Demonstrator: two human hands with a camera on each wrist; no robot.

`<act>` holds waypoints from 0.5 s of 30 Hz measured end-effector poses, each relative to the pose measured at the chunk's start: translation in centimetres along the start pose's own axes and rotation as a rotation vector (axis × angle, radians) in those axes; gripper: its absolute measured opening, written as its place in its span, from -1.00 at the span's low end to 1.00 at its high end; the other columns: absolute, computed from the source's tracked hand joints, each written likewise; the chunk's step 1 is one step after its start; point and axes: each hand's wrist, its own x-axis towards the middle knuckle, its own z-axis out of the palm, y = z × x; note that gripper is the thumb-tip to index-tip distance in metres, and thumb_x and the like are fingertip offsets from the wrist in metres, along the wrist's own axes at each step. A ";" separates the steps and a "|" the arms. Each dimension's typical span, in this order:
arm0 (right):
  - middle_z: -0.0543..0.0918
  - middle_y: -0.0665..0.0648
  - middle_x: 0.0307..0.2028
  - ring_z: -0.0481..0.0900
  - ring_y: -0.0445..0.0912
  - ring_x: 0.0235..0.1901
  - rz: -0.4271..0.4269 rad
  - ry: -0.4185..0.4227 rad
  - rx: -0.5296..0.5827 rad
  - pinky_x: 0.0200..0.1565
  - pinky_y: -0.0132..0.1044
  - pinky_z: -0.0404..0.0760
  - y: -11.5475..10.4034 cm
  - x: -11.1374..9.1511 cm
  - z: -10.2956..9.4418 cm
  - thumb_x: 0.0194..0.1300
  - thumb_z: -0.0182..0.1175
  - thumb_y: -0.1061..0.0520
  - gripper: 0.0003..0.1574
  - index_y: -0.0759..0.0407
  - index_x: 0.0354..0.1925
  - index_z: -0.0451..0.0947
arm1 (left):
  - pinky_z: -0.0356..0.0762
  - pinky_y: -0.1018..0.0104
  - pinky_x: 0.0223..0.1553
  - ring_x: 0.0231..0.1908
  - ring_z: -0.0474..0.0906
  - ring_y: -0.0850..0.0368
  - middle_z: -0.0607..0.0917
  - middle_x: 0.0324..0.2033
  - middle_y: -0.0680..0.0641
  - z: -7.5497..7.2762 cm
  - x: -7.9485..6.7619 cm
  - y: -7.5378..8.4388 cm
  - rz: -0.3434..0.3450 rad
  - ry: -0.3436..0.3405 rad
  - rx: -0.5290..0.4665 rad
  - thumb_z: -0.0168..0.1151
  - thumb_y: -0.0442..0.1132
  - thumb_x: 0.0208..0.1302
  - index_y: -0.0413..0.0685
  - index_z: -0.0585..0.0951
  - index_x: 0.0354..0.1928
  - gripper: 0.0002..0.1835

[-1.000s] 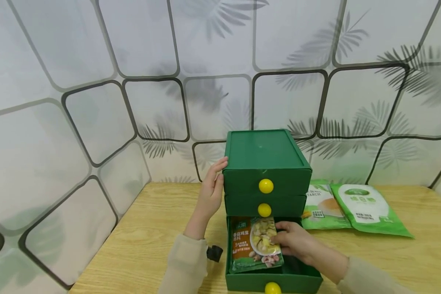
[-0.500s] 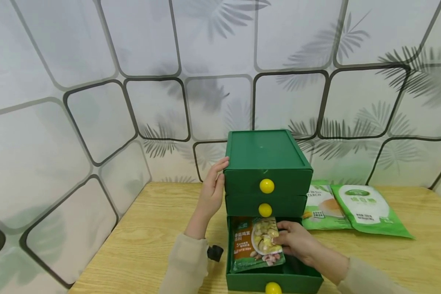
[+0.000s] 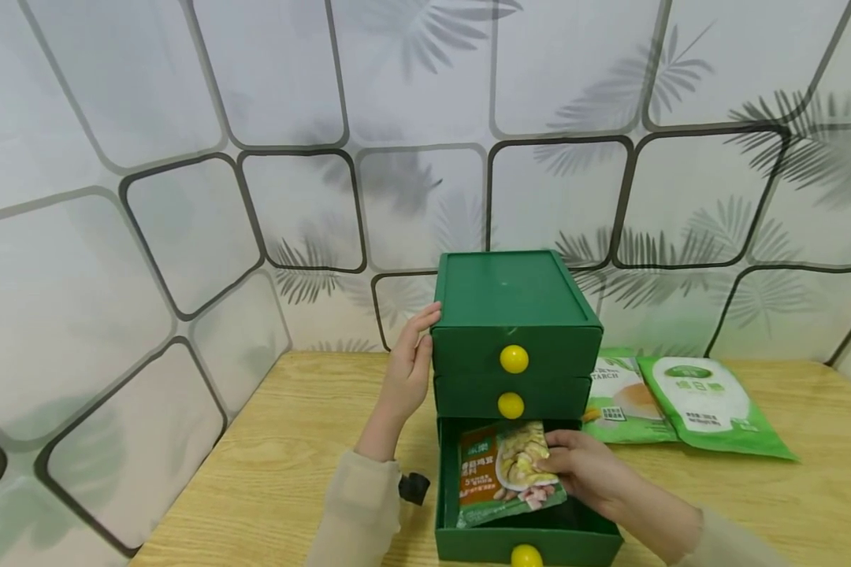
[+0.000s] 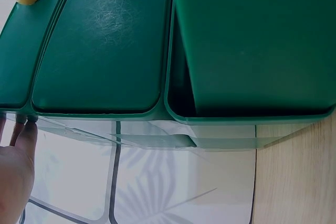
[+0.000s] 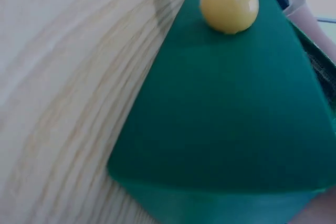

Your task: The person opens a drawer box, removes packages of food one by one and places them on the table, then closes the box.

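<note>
A green three-drawer cabinet point(image 3: 507, 287) with round yellow knobs stands on the table, its bottom drawer point(image 3: 567, 543) pulled out. My left hand point(image 3: 406, 374) rests against the cabinet's upper left side, fingers extended along it; the left wrist view shows its fingertips point(image 4: 29, 129) on the side edge. Inside the drawer, my right hand point(image 3: 592, 471) pinches the right edge of a flat orange-and-green soup seasoning packet point(image 3: 485, 472) printed with a bowl of food. The packet lies tilted, its lower left corner low in the drawer. The right wrist view mostly shows the drawer's front point(image 5: 226, 114).
Two green-and-white bags, a starch bag point(image 3: 631, 402) and a plumper white-labelled bag point(image 3: 712, 405), lie on the table right of the cabinet. A patterned wall covering point(image 3: 425, 205) rises behind. A small black object point(image 3: 414, 488) sits by the left sleeve.
My right hand has drawn the packet a little to the right and tilted it, its left side now away from the drawer's left wall. The left hand stays on the cabinet.
</note>
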 end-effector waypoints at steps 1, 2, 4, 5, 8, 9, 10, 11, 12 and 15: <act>0.53 0.18 -0.25 0.57 -0.07 -0.29 -0.003 -0.008 0.002 -0.22 -0.24 0.55 0.0 -0.2 0.0 0.21 -0.07 0.38 -0.43 0.66 0.09 -0.03 | 0.28 -0.04 -0.01 0.17 0.15 -0.20 0.28 0.11 -0.42 0.0 0.0 0.0 -0.004 0.000 -0.003 -0.26 -0.61 0.27 -0.56 0.30 0.03 -0.70; 0.53 0.18 -0.24 0.57 -0.07 -0.29 -0.006 -0.012 0.007 -0.22 -0.24 0.55 0.0 -0.3 0.0 0.21 -0.08 0.38 -0.43 0.66 0.09 -0.03 | 0.28 -0.04 -0.01 0.17 0.15 -0.20 0.28 0.12 -0.42 0.0 0.0 0.0 -0.006 -0.001 -0.006 -0.26 -0.61 0.27 -0.56 0.30 0.03 -0.70; 0.53 0.19 -0.23 0.56 -0.07 -0.27 -0.013 -0.017 0.016 -0.22 -0.25 0.54 0.1 -0.7 -0.1 0.21 -0.09 0.40 -0.42 0.67 0.10 -0.07 | 0.29 -0.04 -0.04 0.17 0.15 -0.20 0.28 0.12 -0.41 0.0 0.0 0.1 -0.010 -0.003 -0.008 -0.26 -0.61 0.28 -0.56 0.29 0.03 -0.70; 0.52 0.19 -0.22 0.56 -0.08 -0.27 -0.016 -0.020 0.017 -0.22 -0.26 0.54 0.1 -0.9 -0.1 0.20 -0.10 0.40 -0.42 0.68 0.09 -0.07 | 0.29 -0.04 -0.04 0.17 0.15 -0.20 0.28 0.12 -0.42 0.0 0.0 0.1 -0.010 -0.004 -0.008 -0.26 -0.61 0.28 -0.56 0.29 0.03 -0.70; 0.51 0.19 -0.20 0.55 -0.09 -0.25 -0.017 -0.027 0.051 -0.21 -0.27 0.53 0.2 -1.4 -0.3 0.21 -0.12 0.41 -0.37 0.69 0.12 -0.16 | 0.27 -0.04 0.00 0.17 0.14 -0.21 0.27 0.12 -0.42 0.1 0.0 0.1 -0.005 -0.008 -0.008 -0.27 -0.62 0.27 -0.56 0.29 0.03 -0.70; 0.50 0.18 -0.20 0.54 -0.10 -0.25 -0.018 -0.031 0.061 -0.21 -0.29 0.53 0.2 -1.6 -0.4 0.22 -0.12 0.41 -0.34 0.70 0.14 -0.19 | 0.26 -0.04 0.02 0.17 0.14 -0.21 0.27 0.12 -0.42 0.1 -0.1 0.1 -0.004 -0.008 -0.006 -0.27 -0.62 0.27 -0.56 0.29 0.03 -0.70; 0.50 0.17 -0.20 0.54 -0.11 -0.25 -0.020 -0.036 0.071 -0.20 -0.31 0.53 0.2 -1.8 -0.5 0.22 -0.11 0.40 -0.33 0.71 0.14 -0.21 | 0.26 -0.04 0.03 0.17 0.14 -0.21 0.27 0.12 -0.42 0.1 -0.1 0.2 -0.004 -0.009 -0.006 -0.27 -0.62 0.27 -0.56 0.29 0.03 -0.69; 0.50 0.16 -0.20 0.53 -0.12 -0.25 -0.019 -0.035 0.079 -0.19 -0.32 0.52 0.2 -2.0 -0.6 0.23 -0.10 0.39 -0.31 0.71 0.15 -0.22 | 0.25 -0.03 0.03 0.17 0.14 -0.21 0.27 0.12 -0.42 0.1 0.0 0.2 -0.006 -0.008 -0.006 -0.27 -0.62 0.27 -0.56 0.29 0.04 -0.69; 0.50 0.16 -0.20 0.53 -0.12 -0.25 -0.020 -0.035 0.088 -0.18 -0.32 0.51 0.2 -2.2 -0.7 0.23 -0.10 0.38 -0.30 0.71 0.15 -0.23 | 0.27 -0.02 0.01 0.17 0.14 -0.21 0.27 0.12 -0.42 0.1 0.0 0.2 -0.009 -0.009 -0.007 -0.27 -0.62 0.27 -0.56 0.29 0.04 -0.69; 0.51 0.14 -0.20 0.53 -0.14 -0.23 -0.019 -0.032 0.099 -0.16 -0.33 0.50 0.1 -2.8 -1.0 0.24 -0.07 0.36 -0.27 0.71 0.16 -0.24 | 0.29 0.03 -0.09 0.18 0.14 -0.19 0.27 0.13 -0.40 0.0 0.0 0.2 -0.022 -0.007 -0.010 -0.27 -0.60 0.29 -0.55 0.29 0.04 -0.69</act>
